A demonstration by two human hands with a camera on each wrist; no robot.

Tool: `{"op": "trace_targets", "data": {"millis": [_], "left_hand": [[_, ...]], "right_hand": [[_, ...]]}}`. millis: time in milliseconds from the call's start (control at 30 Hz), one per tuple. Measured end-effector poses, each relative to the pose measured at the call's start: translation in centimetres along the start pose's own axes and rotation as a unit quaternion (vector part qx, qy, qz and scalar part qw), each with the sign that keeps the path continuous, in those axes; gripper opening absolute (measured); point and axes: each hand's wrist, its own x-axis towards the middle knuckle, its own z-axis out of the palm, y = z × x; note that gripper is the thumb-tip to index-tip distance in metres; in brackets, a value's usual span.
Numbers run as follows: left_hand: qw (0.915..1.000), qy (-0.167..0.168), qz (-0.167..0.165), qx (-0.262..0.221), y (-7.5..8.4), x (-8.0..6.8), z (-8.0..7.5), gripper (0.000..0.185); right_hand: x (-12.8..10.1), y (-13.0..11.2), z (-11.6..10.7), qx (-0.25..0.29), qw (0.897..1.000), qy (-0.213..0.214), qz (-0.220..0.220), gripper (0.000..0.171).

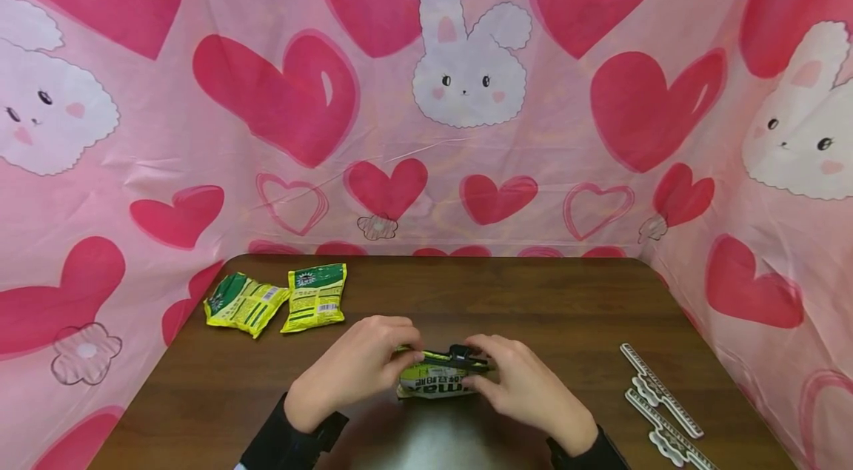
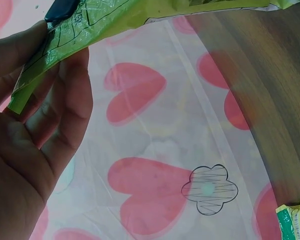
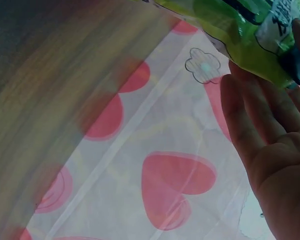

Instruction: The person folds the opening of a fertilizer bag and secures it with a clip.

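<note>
In the head view a small green snack bag (image 1: 429, 380) is held up between both hands near the front of the table, its printed lettering upside down. Across its top edge lies a black bag clip (image 1: 460, 360) with a raised grip. My left hand (image 1: 363, 365) pinches the bag's top left corner between thumb and fingers; the left wrist view shows the green corner (image 2: 40, 75) there. At the other end my right hand (image 1: 526, 385) holds the end of the clip against the bag, thumb in front and fingers behind. Whether the clip is fully closed cannot be seen.
Two yellow and green snack bags (image 1: 248, 303) (image 1: 316, 298) lie at the table's back left. To the right lie two white ruler-shaped clips (image 1: 661, 390) (image 1: 666, 431) with cloud-shaped parts. Behind the brown table (image 1: 506, 292) hangs a pink cloth (image 1: 400, 137) with hearts and rabbits.
</note>
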Motion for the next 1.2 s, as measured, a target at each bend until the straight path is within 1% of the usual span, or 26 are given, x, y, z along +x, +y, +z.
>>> {"op": "trace_targets", "data": {"millis": [100,200,367,600,733,833,933,1067,1200], "left_hand": [[0.9999,-0.004,-0.01,-0.003,0.1,0.0,-0.2,0.009],[0.9997,-0.01,-0.02,-0.005,0.1,0.0,-0.3,0.009],[0.9989,-0.026,-0.035,-0.017,-0.1,0.0,-0.4,0.009],[0.9954,-0.062,-0.054,-0.049,-0.2,-0.1,-0.7,0.011],[0.9927,-0.091,-0.06,-0.052,0.0,0.1,-0.5,0.016],[0.991,-0.109,-0.063,-0.046,0.1,0.3,-0.2,0.016],[0.9903,-0.119,-0.06,-0.041,0.1,0.5,0.2,0.015],[0.9897,-0.128,-0.056,-0.033,0.2,0.6,0.7,0.017],[0.988,-0.14,-0.058,-0.029,0.4,0.7,1.0,0.02]], "right_hand": [[0.2,0.4,0.3,0.018,1.0,-0.018,0.007,0.029],[0.3,0.6,0.6,0.032,0.999,-0.022,0.002,0.021],[0.4,0.7,0.8,0.015,1.0,-0.013,-0.003,0.011],[0.5,0.4,0.9,-0.009,1.0,-0.01,-0.006,0.01],[0.5,0.4,0.9,-0.024,1.0,-0.005,-0.016,0.011],[0.4,0.4,1.0,-0.027,0.999,-0.004,-0.025,0.013],[0.4,0.3,0.9,-0.017,0.999,-0.014,-0.029,0.014],[0.3,0.1,0.9,0.009,0.999,-0.038,-0.026,0.013],[0.2,0.0,1.0,0.02,0.998,-0.053,-0.03,0.015]]}}
